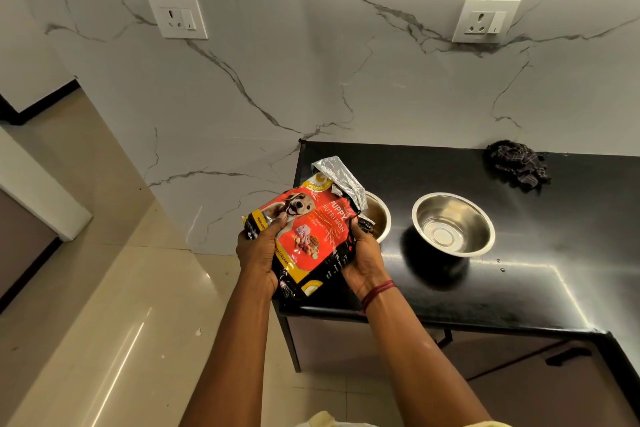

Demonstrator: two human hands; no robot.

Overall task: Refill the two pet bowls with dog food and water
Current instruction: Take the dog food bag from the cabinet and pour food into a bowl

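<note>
Black counter [519, 288], marble wall [277, 80], two bowls.
Food bag [304, 236] is gripped by left hand [258, 253] and right hand [363, 256].

Dog food bag [304, 236]: glossy printed plastic, crinkled silver foil lining at torn top. Two bowls [453, 224] [377, 217]: polished steel. Tabletop [519, 284]: glossy black stone. Wall [277, 80]: smooth veined marble. Cloth [516, 163]: rumpled dark checked fabric. Floor [121, 305]: glossy tile.

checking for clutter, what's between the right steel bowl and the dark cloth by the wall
Nothing: in the head view, only bare black countertop lies between the right steel bowl and the dark cloth.
</note>
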